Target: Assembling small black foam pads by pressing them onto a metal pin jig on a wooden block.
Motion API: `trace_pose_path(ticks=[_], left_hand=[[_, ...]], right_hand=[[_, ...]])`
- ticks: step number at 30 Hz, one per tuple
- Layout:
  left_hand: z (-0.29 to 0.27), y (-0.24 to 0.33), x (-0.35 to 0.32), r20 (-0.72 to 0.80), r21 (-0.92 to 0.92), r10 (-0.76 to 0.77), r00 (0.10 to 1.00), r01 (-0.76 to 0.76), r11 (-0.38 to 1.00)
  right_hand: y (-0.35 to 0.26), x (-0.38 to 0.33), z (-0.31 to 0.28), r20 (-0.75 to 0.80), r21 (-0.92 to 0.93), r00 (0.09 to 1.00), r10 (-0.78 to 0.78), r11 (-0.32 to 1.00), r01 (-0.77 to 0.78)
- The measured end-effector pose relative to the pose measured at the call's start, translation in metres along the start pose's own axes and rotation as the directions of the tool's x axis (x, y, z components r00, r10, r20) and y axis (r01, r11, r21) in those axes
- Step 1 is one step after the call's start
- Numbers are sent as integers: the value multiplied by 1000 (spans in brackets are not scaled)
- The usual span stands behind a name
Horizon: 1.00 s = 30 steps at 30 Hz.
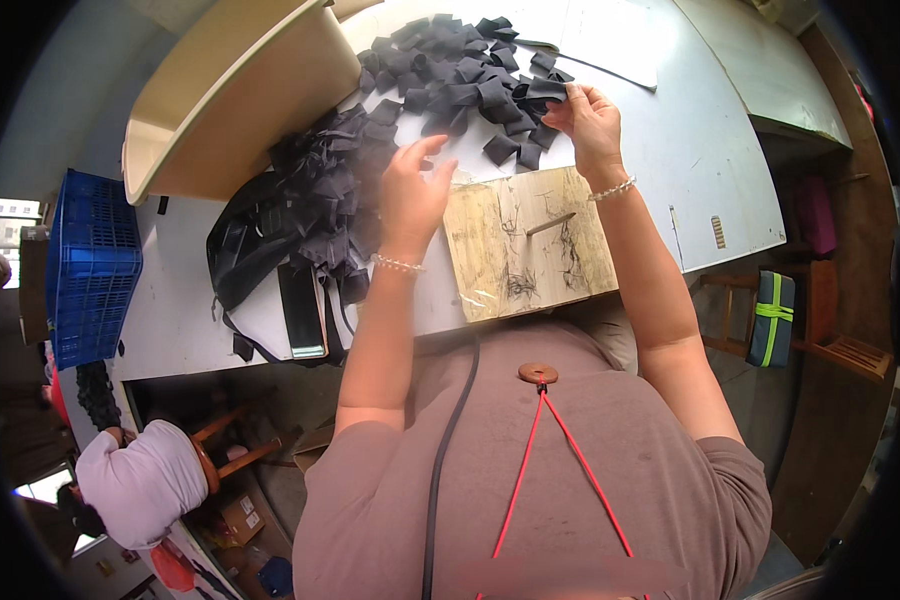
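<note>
My right hand (592, 120) reaches to the edge of a spread of several folded black fabric loops (465, 75) on the white table and pinches one black piece (548, 90) at its fingertips. My left hand (412, 190) hovers with fingers apart over a heap of tangled black strap pieces (330, 190), holding nothing that I can see. Between the hands lies a worn wooden board (530, 245) with a thin dark tool (550, 223) on it. Both wrists wear bead bracelets.
A phone (302, 322) lies near the table's front edge beside a black bag (245, 250). A beige curved shelf (230, 100) stands at the back left, a blue crate (92, 265) further left. Another person in white (140, 480) bends at lower left. A wooden chair (810, 320) sits right.
</note>
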<state>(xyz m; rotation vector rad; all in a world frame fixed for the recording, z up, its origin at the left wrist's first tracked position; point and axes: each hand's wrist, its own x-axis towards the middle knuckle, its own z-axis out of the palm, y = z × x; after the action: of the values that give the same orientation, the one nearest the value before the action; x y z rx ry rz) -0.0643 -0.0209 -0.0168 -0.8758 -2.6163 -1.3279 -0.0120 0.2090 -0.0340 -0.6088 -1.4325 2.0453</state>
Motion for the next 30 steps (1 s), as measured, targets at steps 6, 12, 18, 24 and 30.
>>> trace_pose_path(ticks=[6, 12, 18, 24, 30], left_hand=[[-33, -70, 15, -10, 396, -131, 991, 125, 910], [-29, -76, 19, 170, 473, -72, 983, -18, 881], [-35, -71, 32, 161, 356, -23, 987, -36, 934], [-51, -35, 25, -106, -214, -24, 994, 1, 977], [-61, 8, -15, 5, -639, -42, 999, 35, 768]], right_hand=[[-9, 10, 6, 161, -241, 975, 156, 964, -114], [-11, -46, -23, 168, -204, 985, 36, 979, -1], [-38, -80, -57, 131, -184, 991, -27, 982, 51], [-75, -131, -37, 119, -157, 960, -252, 950, 269], [-97, -176, -1, 586, -121, 764, -270, 903, 412]])
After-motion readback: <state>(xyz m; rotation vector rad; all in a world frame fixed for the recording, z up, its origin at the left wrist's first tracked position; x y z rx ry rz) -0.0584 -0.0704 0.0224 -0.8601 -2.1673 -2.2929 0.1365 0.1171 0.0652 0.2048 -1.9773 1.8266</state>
